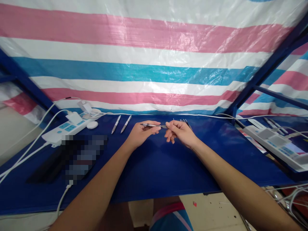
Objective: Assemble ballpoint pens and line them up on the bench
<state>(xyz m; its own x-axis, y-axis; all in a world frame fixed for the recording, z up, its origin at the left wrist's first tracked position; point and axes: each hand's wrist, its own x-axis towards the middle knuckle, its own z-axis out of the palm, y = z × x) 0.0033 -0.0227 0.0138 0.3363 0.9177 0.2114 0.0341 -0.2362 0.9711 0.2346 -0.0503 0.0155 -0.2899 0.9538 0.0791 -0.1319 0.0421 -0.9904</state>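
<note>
Between my two hands, above the blue tabletop, a slim pen lies level from left to right. My left hand is closed around its body, thumb in front and fingers behind. At the pen's right end, my right hand pinches with thumb and index finger, its other fingers loosely curled. Two silver-grey pens lie side by side on the table to the left of my hands. Just behind my right hand are several thin dark sticks, mostly hidden by it.
A white power strip with plugs and cables sits at the left, near a round white puck. A blurred-out dark object lies in front. At the right stands a white tray. Striped plastic sheeting hangs behind.
</note>
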